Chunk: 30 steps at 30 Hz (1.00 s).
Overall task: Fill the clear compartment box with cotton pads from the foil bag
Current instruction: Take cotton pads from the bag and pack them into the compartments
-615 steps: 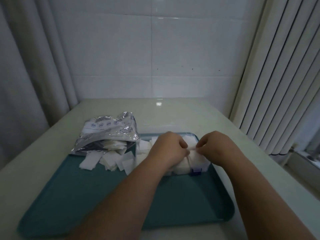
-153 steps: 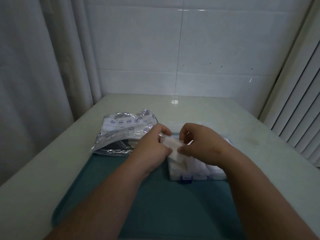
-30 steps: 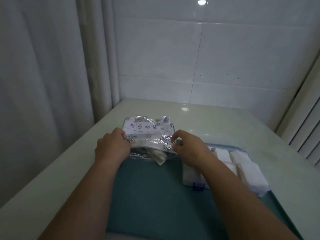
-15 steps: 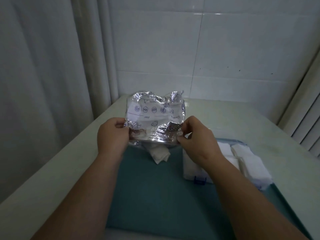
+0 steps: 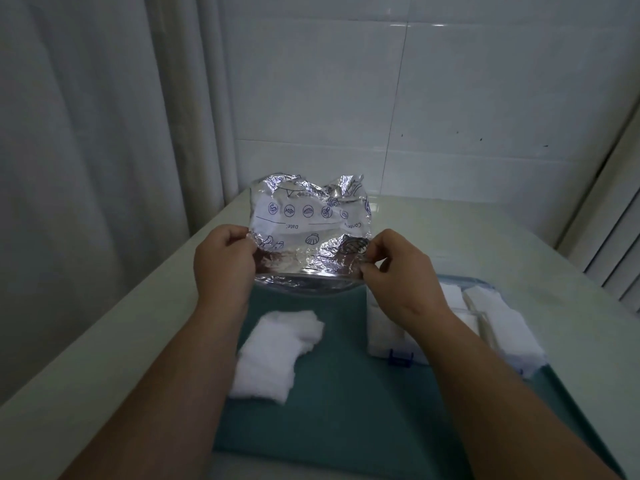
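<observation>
1. The left hand (image 5: 223, 268) pinches the left corner of the foil bag (image 5: 310, 233), thumb on the near face and the other digits curled behind. The right hand (image 5: 398, 271) pinches the opposite corner between thumb and forefinger. Neither hand holds anything else.

2. Held this way, the bag hangs above the far part of the teal tray (image 5: 346, 403), mouth downward and print upside down. It looks crumpled and slack, with no bulge in it, so I judge it nearly or wholly empty.

3. Below the mouth, on the left of the tray, lies a loose heap of cotton pads (image 5: 277, 351): white, square, soft-edged, overlapping and partly blurred, so a count is not possible.

4. To the right, on the same tray, stands the clear compartment box (image 5: 391, 336), partly hidden by the right forearm. Its near wall carries a small blue latch (image 5: 400, 358). The visible compartments are packed with white pads, and more sit raised at the right end; whether every compartment is full cannot be told.

5. The step in hand looks like emptying the bag onto the tray, late in the task.

6. The next move calls for setting the bag aside to the far left, then gathering the heap into neat stacks and pressing them into whatever room remains in the box.

7. Loose pads are light and will shift or cling, so a gentle squaring grip seems wise.
</observation>
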{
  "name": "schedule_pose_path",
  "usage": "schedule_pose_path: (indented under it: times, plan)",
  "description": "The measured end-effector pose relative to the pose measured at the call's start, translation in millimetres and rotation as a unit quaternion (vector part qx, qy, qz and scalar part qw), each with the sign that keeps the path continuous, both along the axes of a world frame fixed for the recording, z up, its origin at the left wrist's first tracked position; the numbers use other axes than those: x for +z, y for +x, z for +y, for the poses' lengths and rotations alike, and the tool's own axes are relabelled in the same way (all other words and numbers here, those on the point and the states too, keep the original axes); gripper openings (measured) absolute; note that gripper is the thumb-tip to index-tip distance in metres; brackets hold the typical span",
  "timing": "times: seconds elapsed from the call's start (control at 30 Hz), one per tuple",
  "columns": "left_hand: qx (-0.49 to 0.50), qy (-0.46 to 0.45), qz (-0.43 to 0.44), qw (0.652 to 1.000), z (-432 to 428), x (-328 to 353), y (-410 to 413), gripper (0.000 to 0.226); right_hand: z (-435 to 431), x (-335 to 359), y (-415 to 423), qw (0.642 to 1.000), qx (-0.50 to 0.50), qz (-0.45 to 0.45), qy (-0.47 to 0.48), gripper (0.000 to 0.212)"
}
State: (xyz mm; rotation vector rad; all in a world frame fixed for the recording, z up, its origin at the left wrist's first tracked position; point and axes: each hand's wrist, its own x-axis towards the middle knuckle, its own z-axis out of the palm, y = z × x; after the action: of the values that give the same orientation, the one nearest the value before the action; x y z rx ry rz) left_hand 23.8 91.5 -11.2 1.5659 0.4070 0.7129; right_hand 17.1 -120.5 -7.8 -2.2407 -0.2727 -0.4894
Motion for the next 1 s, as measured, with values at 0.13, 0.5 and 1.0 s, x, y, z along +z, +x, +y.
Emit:
schedule_pose_path:
  times: [0.13,0.5,1.0]
  plan:
    - [-0.017,0.013,0.014,1.0,2.5,-5.5,2.2,0.025,-0.7,1.1,-0.2,1.0,-0.007,0.007,-0.001,0.017]
    - [-0.021,0.134,0.109,0.985,10.5,-4.0,-8.3,0.016,-2.3,2.7,-1.6,0.996,-0.011,0.065,-0.066,0.014]
    - [-0.265,0.417,0.268,0.827,30.8,7.8,-66.3,0.012,58.3,0.3,-29.1,0.914,0.196,0.124,-0.333,0.039]
